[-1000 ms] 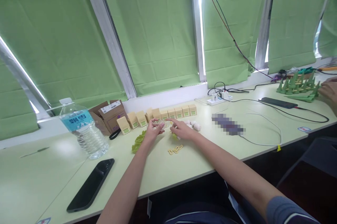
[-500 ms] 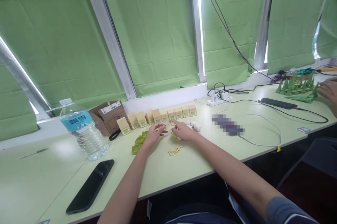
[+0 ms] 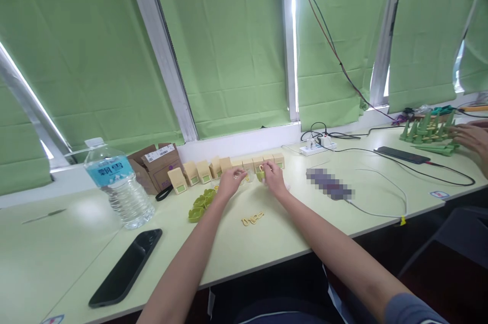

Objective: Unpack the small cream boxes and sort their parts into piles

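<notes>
My left hand [image 3: 231, 184] is closed in a pinch at the rim of a small clear plastic container [image 3: 249, 175], with something yellow showing in or behind it. Just to the right, my right hand [image 3: 274, 179] has its fingers closed on a small green cup-like piece [image 3: 260, 175] with a yellow loop at its top. Beside my left forearm lies a cluster of green cup-like pieces [image 3: 197, 208]. Several yellow loops [image 3: 252, 219] rest on the table between my arms. White rounded things are mostly hidden behind my right hand.
A row of small tan boxes [image 3: 178, 182] stands along the back, near a brown carton [image 3: 158, 169]. At left are a water bottle [image 3: 122, 187] and a black phone [image 3: 127, 265]. A power strip [image 3: 318, 147] and cables lie to the right. Another person's hand [image 3: 473, 138] is by green cone-shaped pieces [image 3: 427, 128].
My hands have moved apart. The right hand has lifted the green piece from the table and moved up and right; the left has shifted slightly right with the clear container.
</notes>
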The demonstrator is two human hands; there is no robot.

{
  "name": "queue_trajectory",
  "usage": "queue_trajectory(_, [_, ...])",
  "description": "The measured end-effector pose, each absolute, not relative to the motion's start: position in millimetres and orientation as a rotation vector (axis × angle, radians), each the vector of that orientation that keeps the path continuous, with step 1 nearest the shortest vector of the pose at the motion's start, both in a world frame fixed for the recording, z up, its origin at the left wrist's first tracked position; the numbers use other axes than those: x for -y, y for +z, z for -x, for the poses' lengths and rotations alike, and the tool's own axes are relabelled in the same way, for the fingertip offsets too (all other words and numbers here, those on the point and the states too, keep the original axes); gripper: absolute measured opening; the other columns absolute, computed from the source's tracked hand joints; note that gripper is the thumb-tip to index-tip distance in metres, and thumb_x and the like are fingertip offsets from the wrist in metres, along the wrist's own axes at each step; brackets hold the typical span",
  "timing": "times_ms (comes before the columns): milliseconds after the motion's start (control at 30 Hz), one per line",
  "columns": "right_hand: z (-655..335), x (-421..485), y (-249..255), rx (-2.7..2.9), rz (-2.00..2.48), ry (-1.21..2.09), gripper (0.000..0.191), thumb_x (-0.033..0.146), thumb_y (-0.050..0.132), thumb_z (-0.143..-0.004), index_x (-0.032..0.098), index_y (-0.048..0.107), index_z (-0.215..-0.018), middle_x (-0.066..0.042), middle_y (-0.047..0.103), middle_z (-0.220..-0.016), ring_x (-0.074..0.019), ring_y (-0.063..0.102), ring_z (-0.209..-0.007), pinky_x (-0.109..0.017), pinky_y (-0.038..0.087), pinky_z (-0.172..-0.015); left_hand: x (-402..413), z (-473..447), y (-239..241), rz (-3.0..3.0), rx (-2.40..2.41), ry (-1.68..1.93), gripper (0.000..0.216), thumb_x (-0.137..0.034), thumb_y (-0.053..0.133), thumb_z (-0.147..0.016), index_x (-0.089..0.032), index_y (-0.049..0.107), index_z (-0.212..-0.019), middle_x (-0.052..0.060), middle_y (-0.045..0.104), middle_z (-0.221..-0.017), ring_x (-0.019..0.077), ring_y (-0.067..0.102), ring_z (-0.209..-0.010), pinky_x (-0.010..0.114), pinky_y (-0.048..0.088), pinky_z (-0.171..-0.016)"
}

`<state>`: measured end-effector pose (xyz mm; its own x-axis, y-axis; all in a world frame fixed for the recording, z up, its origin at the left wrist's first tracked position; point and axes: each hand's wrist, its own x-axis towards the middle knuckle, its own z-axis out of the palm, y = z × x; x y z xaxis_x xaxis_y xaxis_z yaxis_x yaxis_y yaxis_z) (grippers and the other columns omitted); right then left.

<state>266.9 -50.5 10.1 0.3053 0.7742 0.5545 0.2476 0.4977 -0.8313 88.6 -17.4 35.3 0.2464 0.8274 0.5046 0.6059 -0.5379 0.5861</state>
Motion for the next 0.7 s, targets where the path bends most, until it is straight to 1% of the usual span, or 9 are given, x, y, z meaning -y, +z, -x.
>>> queue_trajectory(167, [-269,48,9,1.215,0.997,0.489,0.028,0.036,0.037,-0.085,0.019,0.058,-0.077,-0.003,0.061,-0.075,-0.0168,0.055,-0.072,-0.026,0.041,-0.065,-4,-129,39,-2.493,-1.362,0.999,0.013,-0.03,0.066,-0.08,-0.023,0.076,-0.085,0.008,0.074,-0.098,0.0256,0.065,-0.1,0.037,0.045,-0.095])
queue_trajectory(267, [-268,47,8,1.243,0.972,0.487,0.026,0.036,0.039,-0.084,0.019,0.057,-0.074,-0.002,0.061,-0.074,-0.0163,0.055,-0.071,-0.026,0.041,-0.065,-9,-142,33,-2.595,-1.476,0.806,0.015,-0.023,0.064,-0.08,-0.023,0.077,-0.087,0.01,0.074,-0.094,0.0265,0.065,-0.099,0.037,0.045,-0.093])
queue_trajectory(400, [-267,45,6,1.224,0.951,0.496,0.025,0.036,0.041,-0.084,0.019,0.057,-0.073,-0.001,0.059,-0.07,-0.0155,0.054,-0.068,-0.025,0.039,-0.063,-10,-148,24,-2.653,-1.524,0.679,0.018,-0.015,0.06,-0.077,-0.02,0.077,-0.08,0.01,0.072,-0.084,0.0264,0.064,-0.095,0.036,0.046,-0.089])
queue_trajectory(533, [-268,44,6,1.181,0.907,0.53,0.025,0.036,0.045,-0.083,0.019,0.058,-0.071,0.001,0.058,-0.068,-0.0149,0.052,-0.066,-0.025,0.038,-0.061,-11,-148,18,-2.678,-1.53,0.64,0.017,-0.012,0.057,-0.076,-0.016,0.074,-0.079,0.011,0.069,-0.094,0.0253,0.062,-0.098,0.035,0.046,-0.088])
queue_trajectory(600, [-268,44,6,1.17,0.907,0.535,0.025,0.037,0.045,-0.083,0.019,0.058,-0.07,0.001,0.058,-0.066,-0.0146,0.051,-0.064,-0.025,0.037,-0.06,-11,-147,17,-2.684,-1.518,0.637,0.02,-0.014,0.057,-0.078,-0.017,0.074,-0.088,0.012,0.068,-0.101,0.0252,0.061,-0.101,0.035,0.046,-0.089])
queue_trajectory(700, [-268,45,6,1.161,0.914,0.531,0.026,0.038,0.045,-0.083,0.019,0.058,-0.07,0.001,0.058,-0.065,-0.0144,0.051,-0.063,-0.024,0.037,-0.06,-12,-140,18,-2.674,-1.497,0.685,0.033,-0.02,0.056,-0.083,-0.021,0.065,-0.115,0.012,0.065,-0.117,0.0251,0.059,-0.109,0.035,0.046,-0.09])
